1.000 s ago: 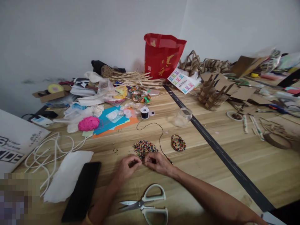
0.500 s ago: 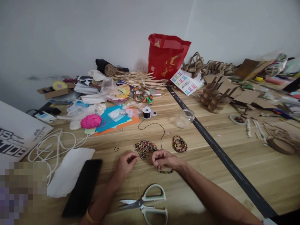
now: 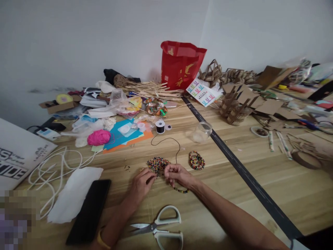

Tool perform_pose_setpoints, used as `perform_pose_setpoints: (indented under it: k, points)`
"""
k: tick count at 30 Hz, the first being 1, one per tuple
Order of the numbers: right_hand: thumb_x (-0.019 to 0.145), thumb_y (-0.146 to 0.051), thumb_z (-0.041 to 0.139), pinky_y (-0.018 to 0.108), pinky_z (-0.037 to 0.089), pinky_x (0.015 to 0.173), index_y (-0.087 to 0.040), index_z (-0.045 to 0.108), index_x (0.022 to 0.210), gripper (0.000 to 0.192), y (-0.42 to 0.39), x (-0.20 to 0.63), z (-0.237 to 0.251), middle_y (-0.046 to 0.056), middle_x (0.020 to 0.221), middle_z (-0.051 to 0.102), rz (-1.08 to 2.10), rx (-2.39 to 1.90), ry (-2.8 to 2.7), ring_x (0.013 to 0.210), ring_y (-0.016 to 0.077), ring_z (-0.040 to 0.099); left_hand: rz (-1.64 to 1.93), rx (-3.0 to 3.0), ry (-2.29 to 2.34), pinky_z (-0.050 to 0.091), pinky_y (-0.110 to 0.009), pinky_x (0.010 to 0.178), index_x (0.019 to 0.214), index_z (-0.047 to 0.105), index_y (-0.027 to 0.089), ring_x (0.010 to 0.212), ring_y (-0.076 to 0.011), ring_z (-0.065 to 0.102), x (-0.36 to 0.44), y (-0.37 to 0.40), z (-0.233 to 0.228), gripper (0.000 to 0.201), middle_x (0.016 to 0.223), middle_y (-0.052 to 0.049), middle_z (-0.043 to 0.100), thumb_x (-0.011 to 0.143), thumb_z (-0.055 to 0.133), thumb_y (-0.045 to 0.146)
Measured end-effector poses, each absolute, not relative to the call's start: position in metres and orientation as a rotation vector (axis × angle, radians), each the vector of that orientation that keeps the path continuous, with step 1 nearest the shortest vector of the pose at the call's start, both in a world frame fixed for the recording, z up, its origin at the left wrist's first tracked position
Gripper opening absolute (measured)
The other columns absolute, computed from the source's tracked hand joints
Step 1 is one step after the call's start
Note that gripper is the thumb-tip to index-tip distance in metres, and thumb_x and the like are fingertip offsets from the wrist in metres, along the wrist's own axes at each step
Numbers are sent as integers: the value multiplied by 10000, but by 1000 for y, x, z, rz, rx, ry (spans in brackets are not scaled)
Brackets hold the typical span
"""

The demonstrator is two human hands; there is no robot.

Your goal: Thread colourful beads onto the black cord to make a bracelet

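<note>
My right hand (image 3: 179, 174) is closed in a pinch on a black cord (image 3: 179, 152). A short row of strung coloured beads (image 3: 182, 190) hangs from it below the palm. My left hand (image 3: 143, 182) has thumb and forefinger pinched together at the near edge of a pile of small multicoloured beads (image 3: 157, 163). Whatever is between those fingertips is too small to make out. The cord curves back across the table to a white spool (image 3: 160, 127) wound with black cord. Several finished-looking beaded bracelets (image 3: 196, 160) lie stacked to the right of my right hand.
Open scissors (image 3: 153, 227) with white handles lie in front of me. A black phone (image 3: 90, 211) and white paper (image 3: 75, 191) are at left. Behind stand a clear jar (image 3: 204, 132), pink yarn (image 3: 99, 137) and a red bag (image 3: 182, 64). A black strip (image 3: 244, 177) crosses the table.
My left hand has moved slightly forward and right, its fingertips now against the bead pile. My right hand keeps its pinch on the cord. The whole view has shifted a little.
</note>
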State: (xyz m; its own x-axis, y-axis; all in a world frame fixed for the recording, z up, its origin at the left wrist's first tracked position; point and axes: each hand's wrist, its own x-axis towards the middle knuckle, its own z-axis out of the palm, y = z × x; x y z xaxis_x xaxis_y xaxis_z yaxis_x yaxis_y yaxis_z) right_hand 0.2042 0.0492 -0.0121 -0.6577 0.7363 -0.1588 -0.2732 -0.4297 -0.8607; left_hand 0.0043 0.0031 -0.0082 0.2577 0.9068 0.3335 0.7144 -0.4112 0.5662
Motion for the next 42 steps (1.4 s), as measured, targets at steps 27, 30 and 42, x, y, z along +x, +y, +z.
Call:
perform_pose_setpoints:
  k: [27,30,42]
  points:
    - [610,-369,806,150,466,397,-140,613,684,308,51,203,-12,-37,572,575,2115,-722,-1158,437,52,505,645,2652,1638,451,-334,727,828,671,195,774,-211,564,15,1,-9,202,788,-57,634,902,486,162]
    - [613,-382,800,151,458,398,-144,609,682,312,50,202,-12,-40,571,572,2089,-716,-1183,435,52,501,736,2586,1641,456,-335,739,827,672,194,772,-208,571,14,2,-8,182,783,-53,645,891,504,169]
    - [705,-474,712,152,421,389,-143,567,735,363,38,196,-15,-57,509,541,1907,-780,-1433,382,50,485,1075,1492,1462,511,-238,589,720,674,147,624,-157,646,-1,5,-18,107,675,-39,705,700,638,246]
